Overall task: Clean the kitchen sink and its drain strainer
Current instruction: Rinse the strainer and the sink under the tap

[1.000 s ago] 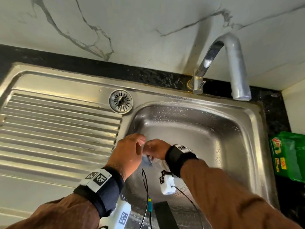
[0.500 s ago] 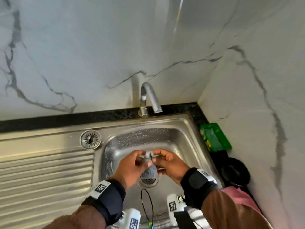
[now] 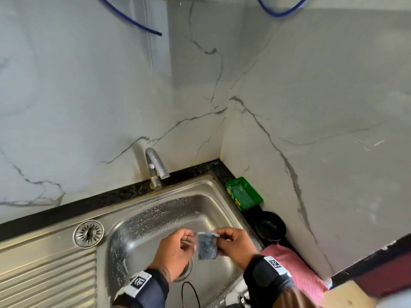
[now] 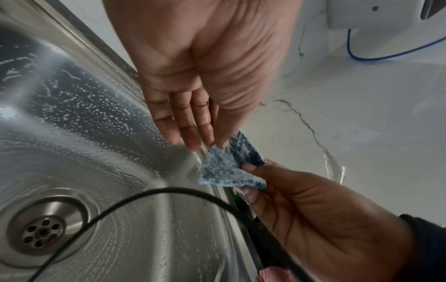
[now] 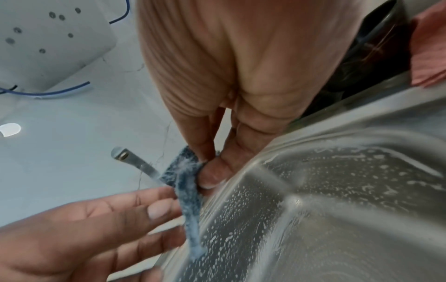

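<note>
A small blue scrub cloth (image 3: 207, 245) hangs spread flat above the steel sink basin (image 3: 155, 221). My left hand (image 3: 192, 237) pinches its upper left corner and my right hand (image 3: 220, 237) pinches the upper right one. In the left wrist view my left hand's thumb and fingertips (image 4: 193, 147) meet at the cloth (image 4: 224, 169). In the right wrist view my right hand (image 5: 207, 164) pinches the cloth's top (image 5: 185, 190). The drain strainer (image 3: 89, 233) lies on the drainboard, left of the basin. Soap streaks cover the basin walls, and the drain opening (image 4: 43, 231) is uncovered.
The faucet (image 3: 155, 167) stands at the back rim with no water running. A green soap box (image 3: 243, 193), a black round dish (image 3: 270, 227) and a pink cloth (image 3: 291, 265) line the counter to the right. A black cable (image 4: 169, 192) loops over the basin.
Both hands have risen from low in the basin. The cloth, bunched between them before, is now stretched flat. The head view has pulled back and tilted up the wall.
</note>
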The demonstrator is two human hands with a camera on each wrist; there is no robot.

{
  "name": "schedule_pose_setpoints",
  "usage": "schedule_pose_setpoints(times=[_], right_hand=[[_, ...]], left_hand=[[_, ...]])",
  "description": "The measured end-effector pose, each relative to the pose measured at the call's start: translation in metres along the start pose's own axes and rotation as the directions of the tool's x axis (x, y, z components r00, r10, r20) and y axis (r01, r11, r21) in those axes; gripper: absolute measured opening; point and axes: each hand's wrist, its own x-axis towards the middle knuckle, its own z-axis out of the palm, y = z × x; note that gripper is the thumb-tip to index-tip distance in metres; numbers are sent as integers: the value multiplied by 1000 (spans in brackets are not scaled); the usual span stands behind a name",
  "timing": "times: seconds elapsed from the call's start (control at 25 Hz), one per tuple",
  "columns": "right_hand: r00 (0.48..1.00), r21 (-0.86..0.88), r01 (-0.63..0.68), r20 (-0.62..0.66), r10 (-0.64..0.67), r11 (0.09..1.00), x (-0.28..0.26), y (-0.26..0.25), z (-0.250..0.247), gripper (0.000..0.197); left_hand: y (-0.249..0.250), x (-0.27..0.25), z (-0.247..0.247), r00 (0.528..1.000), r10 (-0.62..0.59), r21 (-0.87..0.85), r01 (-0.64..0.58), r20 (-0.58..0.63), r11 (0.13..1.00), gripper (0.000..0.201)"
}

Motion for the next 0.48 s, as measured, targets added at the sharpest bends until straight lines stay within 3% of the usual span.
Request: schedule_pose_setpoints(times=[0.16, 0.24, 0.32, 0.4, 0.48], right_hand=[[973, -38, 52, -223, -60, 998, 37, -23, -54, 16], [929, -239, 107, -321, -183, 965, 59, -43, -79, 8], [877, -514, 130, -339, -340, 848, 78, -66, -97, 7], [839, -739, 144, -262, -477, 658, 99, -86, -107, 12], [843, -853, 140, -163, -512, 502, 120, -99, -110, 16]], left_hand=[[16, 17, 7, 1000, 29, 60, -29, -2, 998, 26], [27, 27, 11, 1000, 30, 103, -30, 5, 994, 24], [37, 39, 15, 1000, 15, 139, -16, 4, 990, 22], [43, 49, 20, 1000, 11, 161, -11, -3, 987, 27], [47, 55, 23, 1000, 10, 197, -9, -2, 980, 27]])
